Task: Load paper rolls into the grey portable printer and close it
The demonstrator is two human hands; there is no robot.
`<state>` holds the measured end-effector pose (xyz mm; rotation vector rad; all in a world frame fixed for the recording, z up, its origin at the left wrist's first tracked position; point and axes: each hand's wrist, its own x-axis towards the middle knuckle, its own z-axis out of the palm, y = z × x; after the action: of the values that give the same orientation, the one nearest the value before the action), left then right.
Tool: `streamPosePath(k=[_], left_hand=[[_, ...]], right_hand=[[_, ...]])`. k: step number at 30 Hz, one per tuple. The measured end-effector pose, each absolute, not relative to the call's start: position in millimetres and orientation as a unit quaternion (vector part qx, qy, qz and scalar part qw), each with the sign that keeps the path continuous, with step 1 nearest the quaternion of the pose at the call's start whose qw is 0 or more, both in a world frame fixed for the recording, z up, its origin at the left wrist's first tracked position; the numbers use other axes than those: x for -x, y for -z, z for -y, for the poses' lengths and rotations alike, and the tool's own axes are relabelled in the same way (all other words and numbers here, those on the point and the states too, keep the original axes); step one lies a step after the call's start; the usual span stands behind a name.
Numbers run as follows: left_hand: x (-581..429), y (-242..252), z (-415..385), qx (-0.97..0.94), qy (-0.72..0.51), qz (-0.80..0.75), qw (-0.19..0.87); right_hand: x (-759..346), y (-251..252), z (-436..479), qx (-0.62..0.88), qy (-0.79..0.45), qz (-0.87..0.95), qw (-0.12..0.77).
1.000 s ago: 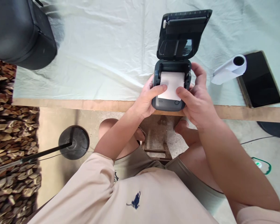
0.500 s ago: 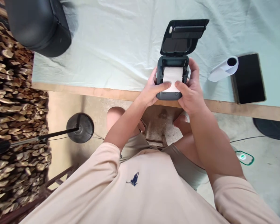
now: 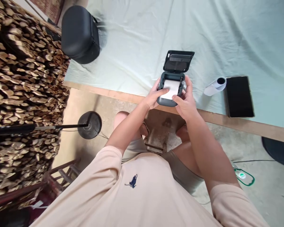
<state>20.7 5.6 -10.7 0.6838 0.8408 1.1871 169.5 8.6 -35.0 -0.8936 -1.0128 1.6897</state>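
Between my two hands is a small dark label printer (image 3: 168,102), held at the near edge of the table with its lid (image 3: 179,61) swung up. A white paper roll (image 3: 171,85) lies in its bay. My left hand (image 3: 155,96) grips the printer's left side, its thumb resting on the paper. Around the right side my right hand (image 3: 186,101) is wrapped, with the thumb at the lower right of the paper. The fingers beneath the printer are hidden.
A loose white roll (image 3: 214,87) with a dark core stands beside a black tablet (image 3: 239,96) on the right. At the back left sits a black zip case (image 3: 79,34). Stacked firewood (image 3: 26,94) and a round stand base (image 3: 91,124) are to the left.
The view has shifted back, so the printer and table look smaller. My right thumb has slid down toward the paper's lower edge. Both hands keep hold of the printer.
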Motion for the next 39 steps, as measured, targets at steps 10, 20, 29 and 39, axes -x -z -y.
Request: streamPosePath(k=[10, 20, 29, 39], left_hand=[[-20, 15, -6, -0.344, -0.53, -0.381, 0.675], [-7, 21, -8, -0.371, -0.43, -0.403, 0.717], [-1, 22, -6, -0.382, -0.46, -0.335, 0.728], [-3, 18, -1, -0.258, -0.525, -0.361, 0.726]], right_hand=[[-171, 26, -12, 0.371, -0.697, 0.364, 0.493], [-169, -15, -44, 0.456, -0.613, 0.381, 0.52], [-155, -13, -44, 0.407, -0.605, 0.415, 0.544], [-155, -9, -40, 0.42, -0.65, 0.49, 0.402]])
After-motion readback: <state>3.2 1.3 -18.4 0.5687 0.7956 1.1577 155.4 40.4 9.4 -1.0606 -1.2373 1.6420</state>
